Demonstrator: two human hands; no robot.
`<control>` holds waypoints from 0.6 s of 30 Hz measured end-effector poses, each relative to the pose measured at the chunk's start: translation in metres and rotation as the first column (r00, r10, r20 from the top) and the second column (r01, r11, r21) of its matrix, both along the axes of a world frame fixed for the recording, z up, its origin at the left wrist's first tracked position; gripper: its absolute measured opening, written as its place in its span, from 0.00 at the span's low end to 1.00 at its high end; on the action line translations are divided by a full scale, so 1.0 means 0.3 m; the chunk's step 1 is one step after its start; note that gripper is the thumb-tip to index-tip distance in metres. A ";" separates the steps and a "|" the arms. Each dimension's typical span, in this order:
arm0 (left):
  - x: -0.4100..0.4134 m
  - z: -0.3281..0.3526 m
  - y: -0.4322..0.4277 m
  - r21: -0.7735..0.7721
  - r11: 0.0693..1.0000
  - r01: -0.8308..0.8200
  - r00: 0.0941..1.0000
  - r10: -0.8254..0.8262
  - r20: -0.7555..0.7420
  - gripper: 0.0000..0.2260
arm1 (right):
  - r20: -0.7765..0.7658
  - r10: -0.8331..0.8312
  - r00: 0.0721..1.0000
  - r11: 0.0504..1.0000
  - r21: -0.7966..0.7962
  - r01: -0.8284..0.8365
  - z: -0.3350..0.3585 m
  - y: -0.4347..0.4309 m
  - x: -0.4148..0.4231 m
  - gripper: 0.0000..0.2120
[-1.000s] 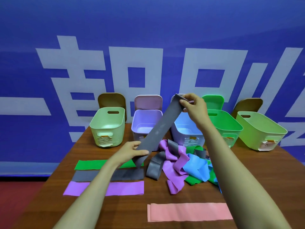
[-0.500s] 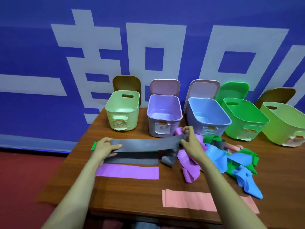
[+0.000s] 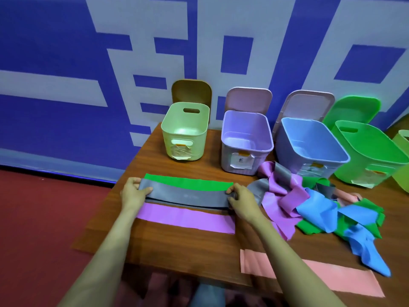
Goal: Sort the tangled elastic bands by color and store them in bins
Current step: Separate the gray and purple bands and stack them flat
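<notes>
**Head view**

1. Step in hand: laying out one sorted band. The left hand (image 3: 134, 192) grips the left end of the grey band (image 3: 188, 196), thumb on top and fingers curled round the end. The right hand (image 3: 240, 199) pinches the right end in the same manner. The band is held taut and flat, low over the desk (image 3: 177, 244), near its left edge.
2. Position: the grey band sits between the green band (image 3: 188, 182) on the far side and the purple band (image 3: 183, 216) on the near side, parallel to both. A darker strip shows under its near edge; whether this is a second grey band cannot be told.
3. A pink band (image 3: 309, 273) lies flat along the near edge.
4. The tangled pile (image 3: 309, 202) lies toward the right edge, just beside the right hand. It holds purple, blue, green and grey bands.
5. Along the far edge stand the pale green bin (image 3: 199, 140), lilac bin (image 3: 225, 160), blue bin (image 3: 285, 156) and green bin (image 3: 354, 169), all open. No band is visible in any of them.

Judgement: the task is in its early part. The next move likely calls for lowering the grey band squarely, releasing both ends, then working another band free of the pile without dragging its neighbours.
</notes>
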State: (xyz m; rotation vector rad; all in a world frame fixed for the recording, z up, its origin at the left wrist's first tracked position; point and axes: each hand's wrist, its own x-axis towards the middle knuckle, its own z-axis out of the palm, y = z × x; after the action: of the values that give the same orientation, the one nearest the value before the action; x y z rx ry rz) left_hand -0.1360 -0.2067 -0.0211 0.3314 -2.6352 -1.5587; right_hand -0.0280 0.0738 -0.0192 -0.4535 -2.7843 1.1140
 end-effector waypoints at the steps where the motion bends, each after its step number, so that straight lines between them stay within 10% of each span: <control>1: -0.002 -0.006 -0.004 -0.017 1.000 0.004 1.000 -0.004 0.002 0.17 | 0.008 0.003 1.000 1.000 0.006 -0.003 -0.009 -0.004 -0.007 0.10; 18: 0.011 -0.032 -0.008 -0.139 0.989 0.058 0.998 -0.054 0.033 0.19 | 0.122 -0.079 0.989 0.989 0.137 0.062 -0.065 -0.049 -0.021 0.13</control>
State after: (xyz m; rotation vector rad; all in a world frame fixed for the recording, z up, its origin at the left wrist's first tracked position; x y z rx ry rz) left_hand -0.1325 -0.2090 -0.0307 0.2761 -2.7802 -1.3837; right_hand -0.0342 0.0592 -0.0386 -0.6236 -2.9018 0.9084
